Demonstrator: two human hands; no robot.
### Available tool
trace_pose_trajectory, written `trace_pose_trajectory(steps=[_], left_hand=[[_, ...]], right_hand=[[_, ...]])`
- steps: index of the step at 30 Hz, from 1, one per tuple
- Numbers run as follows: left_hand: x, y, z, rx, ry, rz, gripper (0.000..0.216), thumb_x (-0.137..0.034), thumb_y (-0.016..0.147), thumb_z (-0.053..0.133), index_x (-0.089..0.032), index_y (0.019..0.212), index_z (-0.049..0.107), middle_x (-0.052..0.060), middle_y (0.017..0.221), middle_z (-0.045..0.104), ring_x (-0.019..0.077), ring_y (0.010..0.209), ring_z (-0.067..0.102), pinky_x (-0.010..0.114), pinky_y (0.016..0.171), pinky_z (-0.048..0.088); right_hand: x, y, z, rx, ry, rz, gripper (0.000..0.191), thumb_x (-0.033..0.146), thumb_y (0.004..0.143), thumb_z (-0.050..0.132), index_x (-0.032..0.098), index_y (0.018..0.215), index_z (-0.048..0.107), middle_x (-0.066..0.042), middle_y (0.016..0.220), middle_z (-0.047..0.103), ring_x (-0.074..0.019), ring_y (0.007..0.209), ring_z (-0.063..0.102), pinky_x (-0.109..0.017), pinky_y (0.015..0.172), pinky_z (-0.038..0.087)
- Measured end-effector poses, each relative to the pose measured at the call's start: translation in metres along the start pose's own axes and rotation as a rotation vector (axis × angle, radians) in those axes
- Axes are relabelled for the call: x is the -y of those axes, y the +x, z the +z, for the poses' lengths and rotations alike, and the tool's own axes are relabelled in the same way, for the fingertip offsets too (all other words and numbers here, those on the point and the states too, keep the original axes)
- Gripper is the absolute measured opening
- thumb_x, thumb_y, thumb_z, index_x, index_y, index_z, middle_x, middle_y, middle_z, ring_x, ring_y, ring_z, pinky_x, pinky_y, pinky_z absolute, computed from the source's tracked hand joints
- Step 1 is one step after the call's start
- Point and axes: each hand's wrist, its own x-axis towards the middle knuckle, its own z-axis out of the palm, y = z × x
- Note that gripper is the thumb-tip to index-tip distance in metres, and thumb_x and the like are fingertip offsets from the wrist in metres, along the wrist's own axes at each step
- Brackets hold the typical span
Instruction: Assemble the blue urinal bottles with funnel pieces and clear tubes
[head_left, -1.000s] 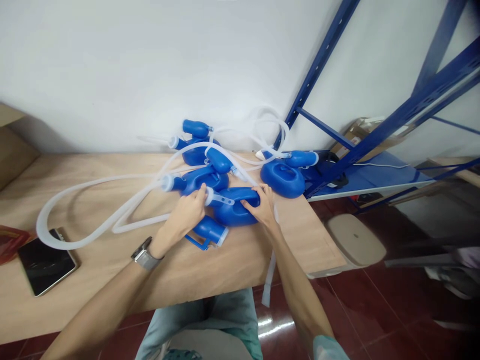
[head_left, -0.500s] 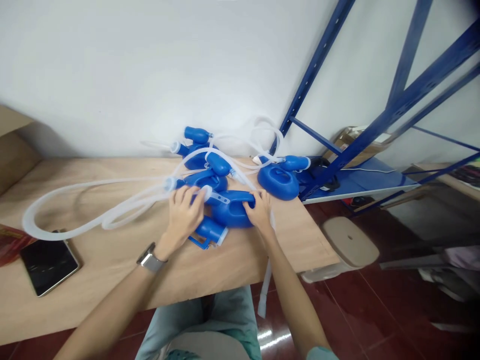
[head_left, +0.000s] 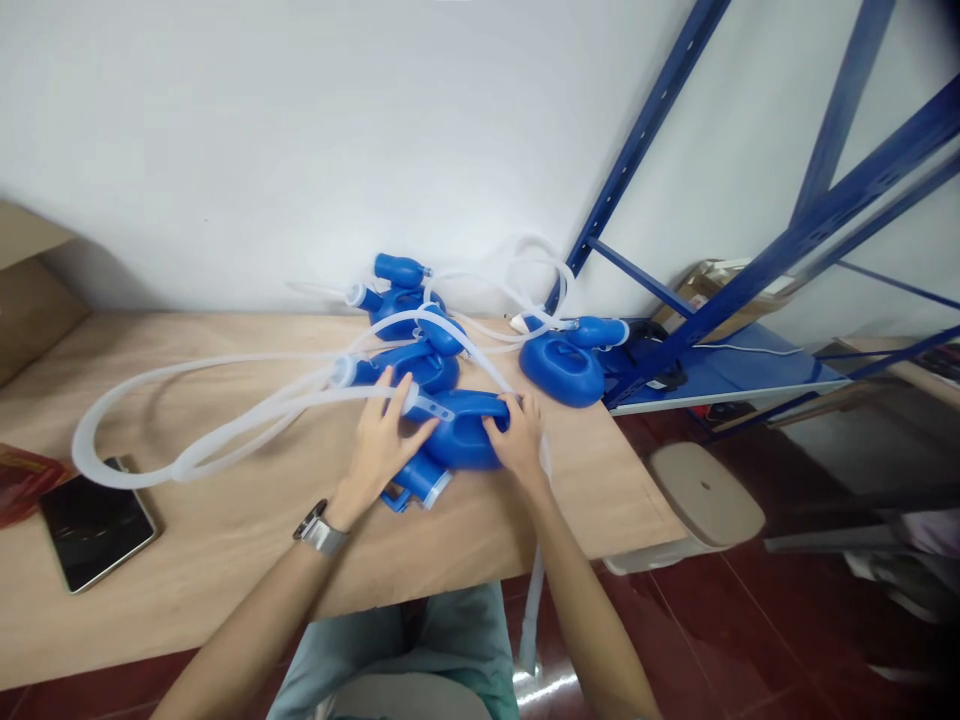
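A blue plastic urinal bottle (head_left: 465,445) lies on the wooden table in front of me, its white cap strap (head_left: 431,404) running along the neck. My right hand (head_left: 523,432) grips the bottle's handle, fingers wrapped round it. At the neck end, my left hand (head_left: 379,445) has its fingers and thumb spread beside the white cap; whether it touches the bottle is hard to see. A blue funnel-shaped piece (head_left: 424,478) with a pale rim lies below, partly covered by my left hand. A clear tube (head_left: 315,397) runs left from near the cap and loops over the table.
Behind are more blue urinal bottles (head_left: 562,368) with coiled clear tubes (head_left: 536,285). At left are a tablet-like black device (head_left: 97,530), a red package (head_left: 22,485) and a cardboard box (head_left: 37,300). A blue metal rack (head_left: 637,130) and a stool (head_left: 705,495) stand right.
My left hand has opened from its curled hold around the cap, its fingers now spread. The left tube loop has shifted right. My right hand keeps its hold on the handle.
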Motion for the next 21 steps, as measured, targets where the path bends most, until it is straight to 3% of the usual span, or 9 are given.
trace_pose_trajectory(steps=[9, 15, 21], left_hand=[[0.005, 0.004, 0.017, -0.09, -0.231, -0.065, 0.074, -0.053, 0.094, 0.074, -0.025, 0.158, 0.05, 0.016, 0.164, 0.05, 0.0339, 0.151, 0.049, 0.053, 0.126, 0.041], [-0.005, 0.001, 0.019, -0.17, -0.211, -0.055, 0.069, -0.043, 0.097, 0.073, -0.023, 0.158, 0.05, 0.017, 0.164, 0.049, 0.0331, 0.152, 0.048, 0.053, 0.125, 0.043], [-0.003, 0.007, 0.02, -0.152, -0.184, 0.003, 0.064, -0.04, 0.097, 0.073, -0.018, 0.154, 0.053, 0.017, 0.153, 0.061, 0.0323, 0.147, 0.055, 0.051, 0.123, 0.045]], right_hand=[[0.011, -0.005, -0.001, -0.05, 0.024, 0.016, 0.034, 0.044, 0.083, 0.07, 0.021, 0.108, 0.071, -0.012, 0.113, 0.062, -0.0342, 0.11, 0.06, -0.052, 0.099, 0.048], [0.016, -0.006, -0.003, -0.075, 0.007, 0.03, 0.033, 0.042, 0.079, 0.072, 0.022, 0.105, 0.072, -0.011, 0.111, 0.063, -0.0332, 0.108, 0.061, -0.05, 0.097, 0.049], [0.018, -0.005, -0.002, -0.042, -0.042, 0.057, 0.034, 0.044, 0.08, 0.072, 0.022, 0.106, 0.072, -0.011, 0.11, 0.063, -0.0343, 0.108, 0.059, -0.051, 0.096, 0.048]])
